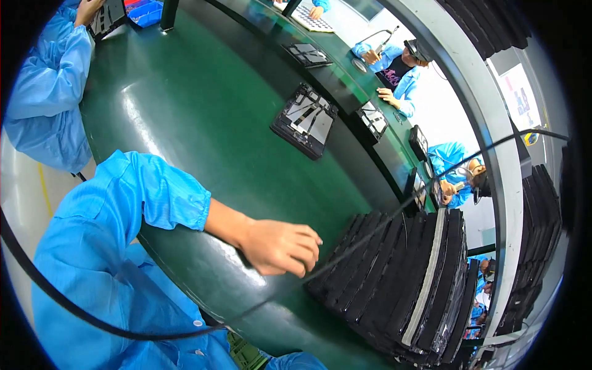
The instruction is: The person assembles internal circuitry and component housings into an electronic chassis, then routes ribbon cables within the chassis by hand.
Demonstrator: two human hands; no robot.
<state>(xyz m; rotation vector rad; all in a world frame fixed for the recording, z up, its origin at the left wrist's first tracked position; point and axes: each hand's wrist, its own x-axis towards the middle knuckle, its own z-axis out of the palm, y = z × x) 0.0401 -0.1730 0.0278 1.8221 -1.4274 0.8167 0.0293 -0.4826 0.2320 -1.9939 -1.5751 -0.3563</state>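
My left hand (280,246) reaches over the green tabletop (185,92) from a blue sleeve. Its back faces up and the fingers curl under, closed. The palm and fingertips are hidden, so whatever it may hold cannot be made out. Just right of the fingers stands a packed row of thin black slabs (394,265), on edge, with one pale strip (425,277) among them. Farther off lies a black tablet-like device (305,121), its back uncovered, showing silver panels and dark strips. My right hand is out of view.
A black cable (271,302) crosses the view in front of my hand. A metal post (493,123) rises at right, with more black slabs (533,240) behind it. Co-workers in blue sit at far left and across a raised bench holding similar devices (372,120). A blue bin (146,13) stands far left.
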